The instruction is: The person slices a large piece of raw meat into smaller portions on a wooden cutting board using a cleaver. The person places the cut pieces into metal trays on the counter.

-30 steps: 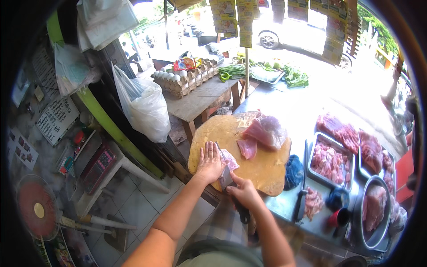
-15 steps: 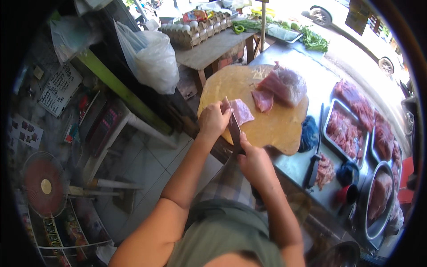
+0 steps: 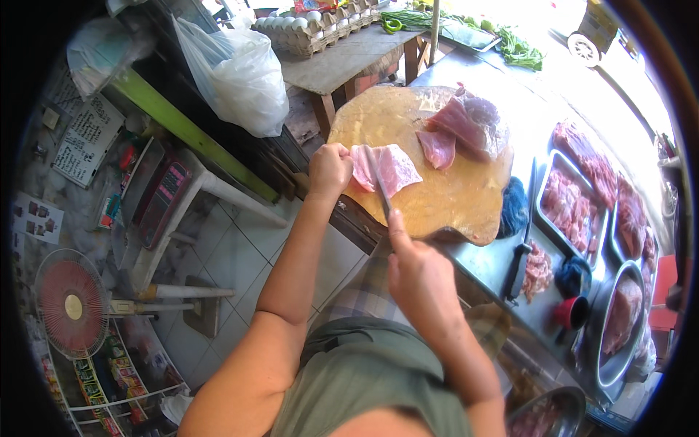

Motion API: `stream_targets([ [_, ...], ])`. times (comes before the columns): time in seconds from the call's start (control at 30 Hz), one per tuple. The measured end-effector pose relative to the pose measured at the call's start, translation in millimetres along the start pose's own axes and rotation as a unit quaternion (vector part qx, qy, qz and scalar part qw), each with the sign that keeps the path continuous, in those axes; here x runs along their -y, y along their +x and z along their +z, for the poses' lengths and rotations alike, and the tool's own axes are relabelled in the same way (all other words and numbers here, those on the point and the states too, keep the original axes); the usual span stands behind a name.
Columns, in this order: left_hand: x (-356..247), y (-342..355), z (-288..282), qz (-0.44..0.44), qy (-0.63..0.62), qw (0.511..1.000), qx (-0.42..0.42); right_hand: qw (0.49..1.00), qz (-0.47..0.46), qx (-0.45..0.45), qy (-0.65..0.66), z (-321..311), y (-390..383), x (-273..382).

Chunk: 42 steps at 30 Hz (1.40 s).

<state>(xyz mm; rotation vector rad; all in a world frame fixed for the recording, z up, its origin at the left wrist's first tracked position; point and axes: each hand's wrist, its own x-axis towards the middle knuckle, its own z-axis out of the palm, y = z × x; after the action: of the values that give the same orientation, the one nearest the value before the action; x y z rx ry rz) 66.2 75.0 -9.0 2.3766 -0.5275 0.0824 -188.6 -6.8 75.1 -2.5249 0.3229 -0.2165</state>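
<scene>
A pale pink slice of raw meat (image 3: 397, 169) lies flat near the left edge of a thick wooden chopping board (image 3: 466, 207). My left hand (image 3: 330, 172) is closed on the left edge of this slice, fingers curled. In my right hand (image 3: 421, 273) is a knife (image 3: 380, 183), its blade resting across the slice with the tip pointing away from me. Farther back on the board sit a large chunk of meat (image 3: 477, 127), partly in clear plastic, and a smaller cut piece (image 3: 437, 148) against it.
Right of the board, a metal counter carries a meat tray (image 3: 537, 207), a second dark-handled tool (image 3: 518, 271), meat scraps (image 3: 537, 269), a red cup (image 3: 570, 313) and a metal basin (image 3: 606, 368). Egg trays (image 3: 317, 38) stand behind; a white plastic bag (image 3: 251, 87) hangs at left.
My left hand has moved left, drawing out the slice's edge, and more of the slice shows spread flat. The knife has shifted from beside my left fingers onto the slice.
</scene>
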Motion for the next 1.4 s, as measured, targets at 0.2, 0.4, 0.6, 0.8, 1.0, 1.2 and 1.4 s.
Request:
stream_targets([
  [0.2, -15, 1, 8, 0.107, 0.013, 0.994, 0.021, 0.976, 0.087, -0.041, 0.197, -1, 24, -17],
  [0.4, -8, 9, 5, 0.037, -0.086, 0.992, 0.082, 0.969, 0.094, 0.021, 0.226, 25, 28, -27],
  [0.6, -17, 11, 6, 0.075, 0.047, 0.994, 0.068, 0.989, 0.053, 0.006, 0.139, 33, 38, -30],
  [0.8, -16, 12, 7, 0.050, 0.047, 0.996, 0.058, 0.998, 0.014, 0.005, 0.057, 42, 91, -23],
  [1.0, 26, 19, 13, 0.006, -0.301, 0.949, 0.097, 0.996, 0.029, 0.081, 0.005, 30, 35, -29],
  [1.2, 12, 27, -19, 0.042, -0.549, 0.830, 0.086, 0.998, 0.009, 0.051, 0.025, 5, 24, -35],
  [1.4, -15, -3, -35, 0.340, -0.114, 0.934, -0.014, 0.994, 0.045, -0.003, 0.099, 6, 45, -57],
])
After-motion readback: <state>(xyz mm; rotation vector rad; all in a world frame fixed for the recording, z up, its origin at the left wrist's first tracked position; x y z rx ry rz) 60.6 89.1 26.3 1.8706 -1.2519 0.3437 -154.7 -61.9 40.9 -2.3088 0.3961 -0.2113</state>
